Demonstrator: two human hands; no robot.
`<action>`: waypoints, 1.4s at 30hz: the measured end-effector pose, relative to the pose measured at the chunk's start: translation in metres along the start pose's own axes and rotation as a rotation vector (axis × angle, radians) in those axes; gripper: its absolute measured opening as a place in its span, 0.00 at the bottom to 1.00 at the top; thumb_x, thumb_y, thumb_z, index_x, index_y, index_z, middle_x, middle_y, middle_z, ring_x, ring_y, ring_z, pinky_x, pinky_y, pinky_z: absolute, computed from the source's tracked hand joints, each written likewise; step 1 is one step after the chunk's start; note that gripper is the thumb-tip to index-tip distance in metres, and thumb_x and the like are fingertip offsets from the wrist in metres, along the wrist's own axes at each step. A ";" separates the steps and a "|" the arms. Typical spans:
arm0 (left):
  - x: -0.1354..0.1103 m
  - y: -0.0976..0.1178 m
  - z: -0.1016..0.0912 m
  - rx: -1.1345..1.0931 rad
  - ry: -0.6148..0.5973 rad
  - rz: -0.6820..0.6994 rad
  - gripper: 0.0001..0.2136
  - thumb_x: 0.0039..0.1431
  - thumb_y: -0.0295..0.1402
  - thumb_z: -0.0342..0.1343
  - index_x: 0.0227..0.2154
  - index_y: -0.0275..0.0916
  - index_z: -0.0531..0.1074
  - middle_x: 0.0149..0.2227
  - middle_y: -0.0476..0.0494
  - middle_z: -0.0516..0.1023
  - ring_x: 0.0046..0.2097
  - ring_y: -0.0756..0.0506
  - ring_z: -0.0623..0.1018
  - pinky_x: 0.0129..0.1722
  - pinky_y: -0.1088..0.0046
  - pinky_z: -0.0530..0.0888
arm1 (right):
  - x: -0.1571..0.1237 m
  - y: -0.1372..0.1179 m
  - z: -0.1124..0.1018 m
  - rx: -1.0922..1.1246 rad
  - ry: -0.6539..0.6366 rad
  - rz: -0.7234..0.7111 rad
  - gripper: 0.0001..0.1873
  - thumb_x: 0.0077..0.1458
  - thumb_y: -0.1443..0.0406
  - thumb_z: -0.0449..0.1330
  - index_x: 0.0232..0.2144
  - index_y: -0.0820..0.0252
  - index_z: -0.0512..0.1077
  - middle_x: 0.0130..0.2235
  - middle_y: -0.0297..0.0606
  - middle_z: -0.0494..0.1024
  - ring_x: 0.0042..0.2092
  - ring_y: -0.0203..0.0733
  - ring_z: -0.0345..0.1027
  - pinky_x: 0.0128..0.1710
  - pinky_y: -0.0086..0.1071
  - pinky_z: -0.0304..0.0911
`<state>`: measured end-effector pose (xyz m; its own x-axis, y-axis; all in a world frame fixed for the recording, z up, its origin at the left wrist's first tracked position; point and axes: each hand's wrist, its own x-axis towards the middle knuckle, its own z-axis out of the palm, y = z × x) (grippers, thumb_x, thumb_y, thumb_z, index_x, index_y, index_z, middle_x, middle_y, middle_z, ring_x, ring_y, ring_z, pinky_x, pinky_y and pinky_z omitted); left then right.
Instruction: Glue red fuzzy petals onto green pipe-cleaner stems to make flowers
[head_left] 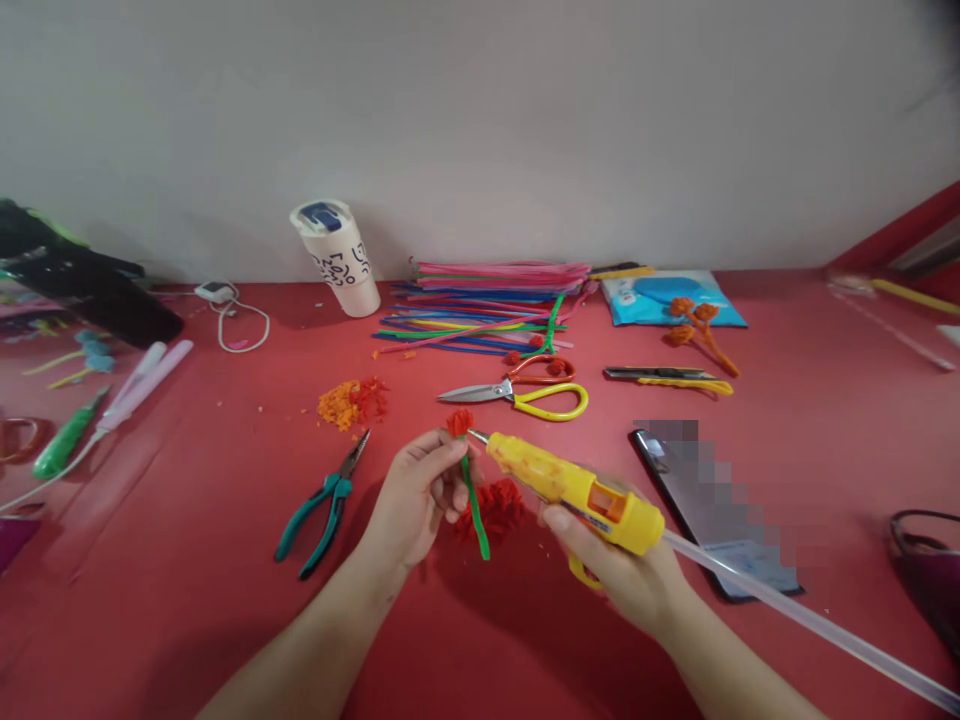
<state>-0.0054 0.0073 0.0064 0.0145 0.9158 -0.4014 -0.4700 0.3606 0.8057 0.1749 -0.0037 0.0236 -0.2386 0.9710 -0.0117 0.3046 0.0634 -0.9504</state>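
Between the fingertips of my left hand point(421, 492) is a pipe-cleaner flower, its green stem point(478, 515) hanging down and its red fuzzy head point(460, 423) upright above the fingers. My right hand point(626, 572) grips a yellow glue gun point(574, 492) with a long clear glue stick point(810, 620) running out of its back. The gun's metal nozzle points left, at the base of the red head; whether it touches cannot be made out. Below the stem, a heap of red fuzzy pieces point(501, 508) lies on the red table, partly hidden by my left hand.
Scissors point(480, 392) lie beyond my hands, with pipe cleaners point(480, 305) behind them. Teal pliers point(330, 505) and orange-red clippings point(346, 403) are on the left. A phone point(705, 510), a cutter point(667, 377) and a blue packet point(675, 297) lie right. A tumbler point(341, 260) stands near the wall.
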 end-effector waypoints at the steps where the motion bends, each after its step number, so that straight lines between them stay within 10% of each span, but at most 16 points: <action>1: 0.000 0.000 0.000 -0.005 -0.007 0.001 0.07 0.48 0.33 0.59 0.23 0.35 0.69 0.19 0.51 0.74 0.13 0.58 0.65 0.10 0.86 0.58 | 0.000 -0.001 0.000 -0.007 -0.003 -0.009 0.13 0.50 0.53 0.57 0.27 0.55 0.72 0.21 0.37 0.69 0.28 0.43 0.67 0.20 0.30 0.58; 42: -0.002 0.003 0.005 -0.064 -0.009 -0.013 0.09 0.47 0.32 0.60 0.20 0.35 0.66 0.18 0.49 0.75 0.12 0.57 0.65 0.09 0.87 0.58 | 0.003 0.001 0.002 -0.146 -0.001 -0.103 0.13 0.52 0.58 0.54 0.21 0.60 0.67 0.20 0.33 0.69 0.22 0.34 0.61 0.22 0.26 0.61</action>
<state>-0.0025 0.0077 0.0115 0.0285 0.9129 -0.4072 -0.5248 0.3603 0.7712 0.1726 -0.0011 0.0223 -0.2767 0.9574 0.0830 0.4092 0.1956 -0.8912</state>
